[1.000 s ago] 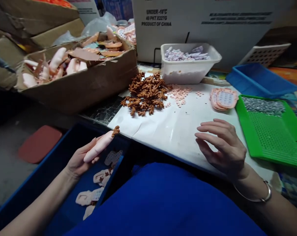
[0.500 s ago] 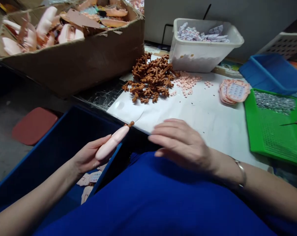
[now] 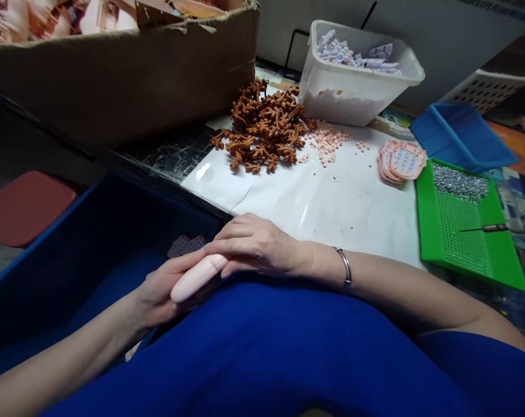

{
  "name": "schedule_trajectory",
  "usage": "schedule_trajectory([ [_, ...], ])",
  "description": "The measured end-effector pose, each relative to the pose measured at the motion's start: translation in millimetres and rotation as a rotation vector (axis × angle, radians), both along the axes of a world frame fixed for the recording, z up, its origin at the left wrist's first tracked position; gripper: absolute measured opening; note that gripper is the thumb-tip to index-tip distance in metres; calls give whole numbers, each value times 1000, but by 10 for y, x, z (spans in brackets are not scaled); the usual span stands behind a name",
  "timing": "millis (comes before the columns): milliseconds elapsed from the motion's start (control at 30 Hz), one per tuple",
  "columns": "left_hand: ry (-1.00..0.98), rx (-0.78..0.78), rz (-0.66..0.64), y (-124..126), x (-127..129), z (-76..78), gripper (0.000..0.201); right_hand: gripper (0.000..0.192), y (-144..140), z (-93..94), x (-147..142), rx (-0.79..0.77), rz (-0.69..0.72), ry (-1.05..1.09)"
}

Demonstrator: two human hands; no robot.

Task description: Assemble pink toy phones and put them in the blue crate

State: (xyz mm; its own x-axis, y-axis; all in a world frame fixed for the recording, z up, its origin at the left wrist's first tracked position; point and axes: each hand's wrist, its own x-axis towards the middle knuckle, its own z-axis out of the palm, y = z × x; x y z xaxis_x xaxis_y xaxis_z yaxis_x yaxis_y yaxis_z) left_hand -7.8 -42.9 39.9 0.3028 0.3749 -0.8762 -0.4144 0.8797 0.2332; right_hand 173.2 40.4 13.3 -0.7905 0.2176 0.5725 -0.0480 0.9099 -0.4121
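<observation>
In front of my lap, a smooth, pale pink plastic toy casing (image 3: 198, 280) lies tilted between my two hands. My left hand (image 3: 158, 289) is closed around its near end and lower side. The fingers of my right hand (image 3: 259, 246) are closed over its far end, hiding the tip and the small brown piece that stuck out there. Beyond them on the white-covered tabletop sits a heap of brown branch-like plastic parts (image 3: 266, 130). Small pink pieces (image 3: 325, 139) are scattered beside the heap.
A big cardboard box (image 3: 136, 81) of pink parts stands back left, a white tub (image 3: 341, 95) of keypad pieces behind. To the right are stacked pink keypad panels (image 3: 401, 161), a green tray (image 3: 458, 231) with screws and a screwdriver (image 3: 492, 227), and a blue basket (image 3: 462, 139). A dark blue bin (image 3: 84, 231) sits lower left.
My right hand has moved left and closed on the far end of the pink casing, covering the brown piece. My left hand keeps its hold. The view has shifted slightly.
</observation>
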Motion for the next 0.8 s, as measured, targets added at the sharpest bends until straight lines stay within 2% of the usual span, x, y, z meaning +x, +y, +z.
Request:
schedule_trajectory([
  [100, 30, 19, 18, 18, 67, -33, 39, 42, -54, -10, 45, -102, -30, -28],
  [267, 31, 1, -30, 64, 145, -99, 37, 34, -99, -51, 93, -256, -101, 8],
  [367, 20, 72, -48, 67, 131, -157, 32, 34, -49, -71, 123, -302, -68, -49],
  [433, 98, 170, -64, 62, 82, -165, 26, 39, 1, -49, 160, -301, -39, -56],
  [500, 259, 364, -162, 53, 3, -129, 29, 43, 46, 6, 206, -316, -62, -28],
  [600, 680, 827, -394, 35, -130, -17, 35, 44, 76, 102, 251, -287, -137, 5],
  [633, 836, 980, -429, 29, -164, 20, 35, 45, 73, 122, 254, -248, -146, 5],
  [700, 1084, 1232, -416, 20, -200, 76, 33, 49, 53, 131, 242, -169, -151, 5],
  [800, 1227, 1427, -393, 9, -182, 114, 31, 47, 3, 84, 213, -138, -174, 6],
])
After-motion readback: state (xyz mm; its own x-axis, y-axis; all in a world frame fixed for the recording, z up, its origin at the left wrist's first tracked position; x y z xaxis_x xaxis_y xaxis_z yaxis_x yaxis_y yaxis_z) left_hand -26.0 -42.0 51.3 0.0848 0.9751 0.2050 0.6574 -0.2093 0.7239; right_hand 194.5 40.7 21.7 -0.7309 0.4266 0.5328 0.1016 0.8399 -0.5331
